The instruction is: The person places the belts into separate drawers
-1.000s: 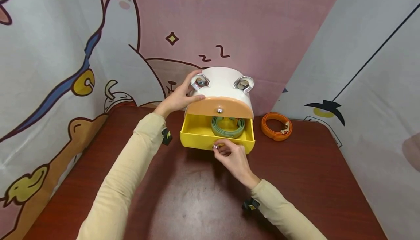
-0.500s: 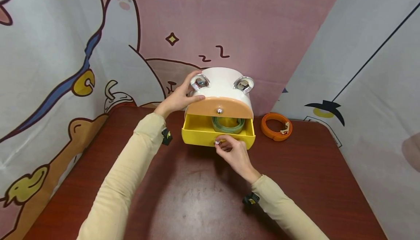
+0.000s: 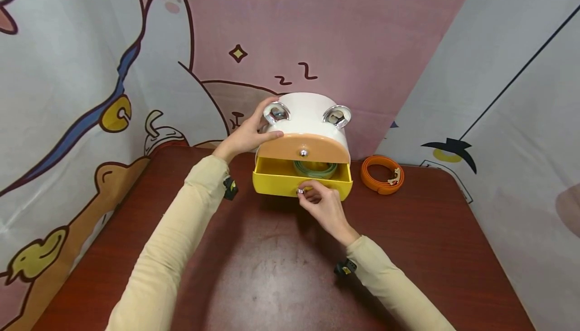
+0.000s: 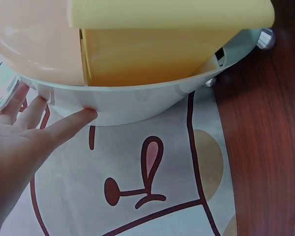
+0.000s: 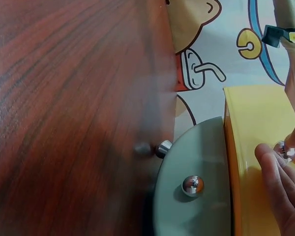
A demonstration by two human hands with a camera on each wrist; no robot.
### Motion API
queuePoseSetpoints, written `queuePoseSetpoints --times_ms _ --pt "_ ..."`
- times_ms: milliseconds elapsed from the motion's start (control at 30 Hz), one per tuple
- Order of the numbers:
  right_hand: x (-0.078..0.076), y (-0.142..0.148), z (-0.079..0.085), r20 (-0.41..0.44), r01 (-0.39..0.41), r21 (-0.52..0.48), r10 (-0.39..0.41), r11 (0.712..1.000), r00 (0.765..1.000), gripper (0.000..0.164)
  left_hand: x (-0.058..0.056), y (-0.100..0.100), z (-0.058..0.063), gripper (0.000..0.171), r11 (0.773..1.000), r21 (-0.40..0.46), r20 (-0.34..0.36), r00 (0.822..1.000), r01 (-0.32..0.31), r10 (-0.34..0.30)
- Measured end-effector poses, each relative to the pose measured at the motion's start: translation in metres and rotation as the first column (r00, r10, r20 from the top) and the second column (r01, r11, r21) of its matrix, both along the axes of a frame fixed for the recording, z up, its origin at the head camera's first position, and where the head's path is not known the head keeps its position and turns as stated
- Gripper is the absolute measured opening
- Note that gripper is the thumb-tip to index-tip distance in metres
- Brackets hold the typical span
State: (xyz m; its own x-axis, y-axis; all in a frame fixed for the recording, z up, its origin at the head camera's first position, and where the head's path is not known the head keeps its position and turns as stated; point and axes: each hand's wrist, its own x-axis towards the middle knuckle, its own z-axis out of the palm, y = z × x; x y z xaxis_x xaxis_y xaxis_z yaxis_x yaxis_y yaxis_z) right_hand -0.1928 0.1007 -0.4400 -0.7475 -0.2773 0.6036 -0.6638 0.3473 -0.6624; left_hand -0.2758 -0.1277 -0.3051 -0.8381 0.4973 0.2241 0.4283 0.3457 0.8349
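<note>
A small white drawer box [image 3: 305,114] with two silver ear-like rings stands at the back of the table. Its yellow drawer [image 3: 274,184] is partly out, below an orange drawer front [image 3: 283,147]. Inside the yellow drawer lies a coiled green belt [image 3: 323,171], its far part hidden under the orange front. My left hand [image 3: 246,134] rests on the box's left side, fingers spread against the white shell [image 4: 123,109] in the left wrist view. With thumb and fingers my right hand [image 3: 325,209] pinches the drawer's silver knob [image 5: 281,149].
A coiled orange belt [image 3: 382,175] with a metal buckle lies right of the box. Cartoon-printed cloth [image 3: 344,34] hangs close behind and at both sides of the brown table [image 3: 272,270]. A green-grey lower drawer front [image 5: 206,147] shows in the right wrist view.
The yellow drawer has slid further into the box, my right hand moving with its knob. Less of the green belt shows now. My left hand has stayed in place.
</note>
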Motion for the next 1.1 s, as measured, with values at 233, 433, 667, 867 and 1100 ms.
queuePoseSetpoints --times_ms 233,433,667,867,1100 --pt "-0.006 0.001 0.0 0.004 0.004 -0.009 -0.004 1.0 1.0 0.015 -0.001 0.0 0.0 0.077 1.0 0.009 -0.004 1.0 0.01 -0.01" --pt "-0.01 0.001 -0.001 0.008 0.007 -0.012 -0.007 1.0 1.0 0.015 -0.001 0.0 0.0 0.077 1.0 0.008 0.008 1.0 0.011 -0.011" --pt "-0.016 0.002 0.0 0.016 0.001 -0.02 -0.001 1.0 1.0 0.015 0.0 0.0 0.0 0.077 1.0 0.019 0.008 1.0 0.009 -0.01" --pt "-0.019 0.001 0.0 0.036 0.002 -0.012 -0.001 1.0 0.999 0.014 0.0 0.0 0.0 0.077 0.999 0.029 0.002 1.0 0.014 -0.014" --pt "-0.024 0.001 0.001 0.034 0.005 -0.012 -0.005 1.0 0.999 0.013 0.0 0.0 0.0 0.076 0.998 0.059 0.0 0.999 0.034 -0.034"
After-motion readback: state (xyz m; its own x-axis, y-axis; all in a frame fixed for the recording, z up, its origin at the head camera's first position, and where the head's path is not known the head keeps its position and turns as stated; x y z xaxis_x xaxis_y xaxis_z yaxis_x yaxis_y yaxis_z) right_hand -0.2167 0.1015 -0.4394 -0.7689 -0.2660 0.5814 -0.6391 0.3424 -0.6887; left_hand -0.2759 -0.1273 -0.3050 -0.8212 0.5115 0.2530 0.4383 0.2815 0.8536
